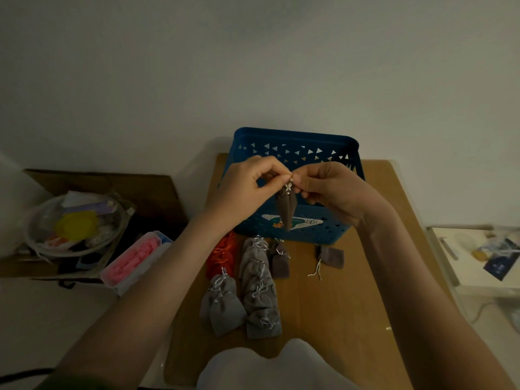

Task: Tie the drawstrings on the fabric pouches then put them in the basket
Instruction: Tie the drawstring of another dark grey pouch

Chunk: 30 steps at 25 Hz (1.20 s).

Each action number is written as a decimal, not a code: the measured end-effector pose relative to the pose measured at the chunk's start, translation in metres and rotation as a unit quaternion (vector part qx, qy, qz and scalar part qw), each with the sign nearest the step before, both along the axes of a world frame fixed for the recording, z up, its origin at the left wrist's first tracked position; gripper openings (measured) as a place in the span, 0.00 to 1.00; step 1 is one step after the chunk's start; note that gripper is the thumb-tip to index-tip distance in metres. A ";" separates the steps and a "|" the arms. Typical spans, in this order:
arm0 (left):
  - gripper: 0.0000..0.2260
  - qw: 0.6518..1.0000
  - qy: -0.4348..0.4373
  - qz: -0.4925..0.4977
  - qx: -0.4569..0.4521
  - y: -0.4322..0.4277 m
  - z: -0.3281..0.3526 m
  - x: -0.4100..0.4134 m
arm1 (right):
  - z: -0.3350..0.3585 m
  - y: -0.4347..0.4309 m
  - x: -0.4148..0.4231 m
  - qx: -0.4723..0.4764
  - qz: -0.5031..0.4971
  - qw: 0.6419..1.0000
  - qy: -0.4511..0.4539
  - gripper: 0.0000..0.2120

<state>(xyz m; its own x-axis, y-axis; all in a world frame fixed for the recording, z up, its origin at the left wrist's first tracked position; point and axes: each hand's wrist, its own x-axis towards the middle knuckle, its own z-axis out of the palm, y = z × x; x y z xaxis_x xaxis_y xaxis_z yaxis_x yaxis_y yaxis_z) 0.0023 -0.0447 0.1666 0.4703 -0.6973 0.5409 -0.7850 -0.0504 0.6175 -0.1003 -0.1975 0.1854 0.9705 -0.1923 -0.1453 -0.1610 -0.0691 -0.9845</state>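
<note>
A brown-grey fabric pouch (286, 209) hangs in the air in front of the blue basket (295, 139). My left hand (247, 187) and my right hand (334, 190) both pinch its silver drawstring (289, 184) at the top, fingertips nearly touching. On the wooden table (351, 291) below lie several grey pouches with tied strings (253, 291). A darker tied pouch (280, 260) lies just to their right. Some orange-red pouches (222, 257) sit at the left. One brown pouch with loose strings (330, 256) lies near the basket's front right corner.
To the left of the table stands a cardboard box with a clear bowl of odds and ends (76, 223) and a clear container of pink pieces (135, 260). A low white shelf with small items (478, 254) stands at the right. A wall rises behind the basket.
</note>
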 end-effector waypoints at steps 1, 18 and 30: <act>0.03 1.000 -0.002 -0.002 0.004 0.000 0.000 0.000 | 0.000 0.000 0.000 0.001 0.004 1.000 0.000 0.07; 0.04 0.958 0.269 0.030 0.092 -0.005 0.002 0.000 | 0.000 0.015 0.001 -0.268 -0.068 0.961 0.000 0.05; 0.01 0.952 0.244 0.049 0.178 -0.005 0.014 -0.006 | -0.010 0.028 0.005 -0.237 -0.115 0.964 0.031 0.06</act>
<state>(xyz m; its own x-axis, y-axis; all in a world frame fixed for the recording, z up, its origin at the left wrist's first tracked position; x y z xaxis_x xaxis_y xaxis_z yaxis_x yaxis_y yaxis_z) -0.0037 -0.0493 0.1808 0.6777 -0.7350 -0.0216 -0.3898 -0.3839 0.8370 -0.0951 -0.1700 0.1759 0.8863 -0.4610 -0.0442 -0.2834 -0.4645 -0.8390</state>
